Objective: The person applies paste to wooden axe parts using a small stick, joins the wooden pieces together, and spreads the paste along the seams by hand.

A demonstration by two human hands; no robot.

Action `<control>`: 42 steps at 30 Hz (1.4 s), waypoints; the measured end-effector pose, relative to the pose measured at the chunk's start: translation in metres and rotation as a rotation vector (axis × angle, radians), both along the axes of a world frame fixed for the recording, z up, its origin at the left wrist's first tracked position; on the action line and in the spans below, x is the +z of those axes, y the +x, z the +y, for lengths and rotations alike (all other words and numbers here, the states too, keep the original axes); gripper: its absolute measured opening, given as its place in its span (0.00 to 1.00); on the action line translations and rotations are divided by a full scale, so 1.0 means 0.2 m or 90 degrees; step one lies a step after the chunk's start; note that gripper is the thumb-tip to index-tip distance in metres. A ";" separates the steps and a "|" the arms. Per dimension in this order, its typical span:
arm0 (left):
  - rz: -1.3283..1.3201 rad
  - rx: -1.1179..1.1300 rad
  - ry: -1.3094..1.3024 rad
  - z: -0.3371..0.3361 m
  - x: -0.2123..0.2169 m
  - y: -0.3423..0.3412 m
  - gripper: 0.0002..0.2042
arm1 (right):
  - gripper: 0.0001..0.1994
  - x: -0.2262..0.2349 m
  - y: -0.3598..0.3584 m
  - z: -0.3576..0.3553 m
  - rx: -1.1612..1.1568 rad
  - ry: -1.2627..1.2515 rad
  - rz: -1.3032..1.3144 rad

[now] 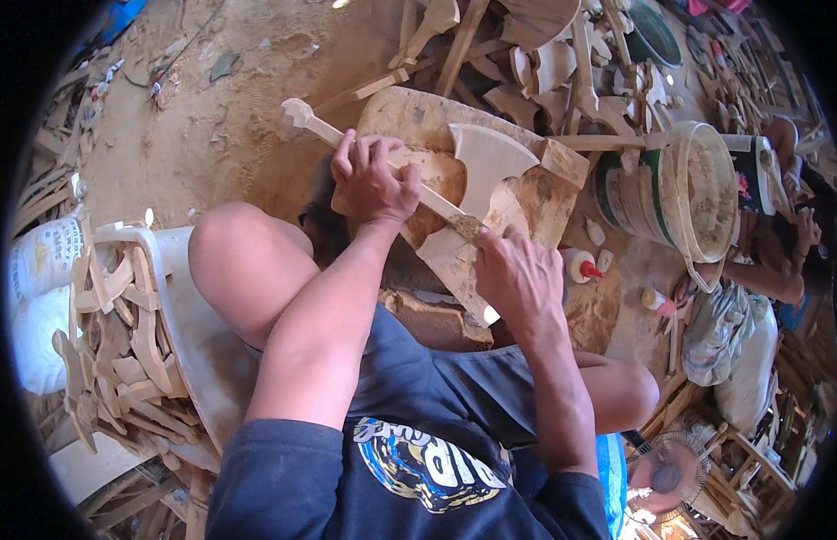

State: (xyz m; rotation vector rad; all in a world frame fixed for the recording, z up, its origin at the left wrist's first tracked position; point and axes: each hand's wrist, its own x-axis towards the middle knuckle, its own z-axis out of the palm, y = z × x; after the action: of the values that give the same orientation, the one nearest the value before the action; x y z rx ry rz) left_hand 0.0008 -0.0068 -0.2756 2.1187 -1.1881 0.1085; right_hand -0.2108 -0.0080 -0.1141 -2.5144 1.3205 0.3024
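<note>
Pale wooden axe (pixel 443 208) is lying across the worn wooden block (pixel 405 108), handle poking out past the block's left edge; left hand (pixel 378 183) has its fingers wrapped over that handle, right hand's (pixel 522 277) are curled in by the axe head, can't tell around what. Red-tipped bottle (pixel 580 265) sits just right of the block; bucket (pixel 636 186) too, further out.

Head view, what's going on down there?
A seated person has a pale, axe-shaped wooden piece over a worn wooden block. The left hand grips its handle; the right hand is at the other end, its grip unclear. Another person's arm shows at far right.
</note>
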 end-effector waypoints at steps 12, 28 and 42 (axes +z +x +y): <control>-0.008 -0.004 -0.020 -0.02 0.00 -0.01 0.15 | 0.13 0.01 -0.21 0.00 -0.076 0.035 -0.066; -0.033 -0.013 -0.004 -0.01 -0.01 -0.01 0.16 | 0.15 -0.04 -0.23 0.08 -0.098 -0.016 -0.091; -0.047 -0.015 -0.015 -0.02 -0.02 -0.02 0.16 | 0.13 -0.11 -0.34 0.08 -0.152 0.039 -0.204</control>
State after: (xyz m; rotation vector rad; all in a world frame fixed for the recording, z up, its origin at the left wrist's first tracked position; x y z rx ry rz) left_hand -0.0032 -0.0106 -0.2795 2.0948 -1.2489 0.1909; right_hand -0.2785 0.0072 -0.1352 -2.2084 1.4313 -0.1057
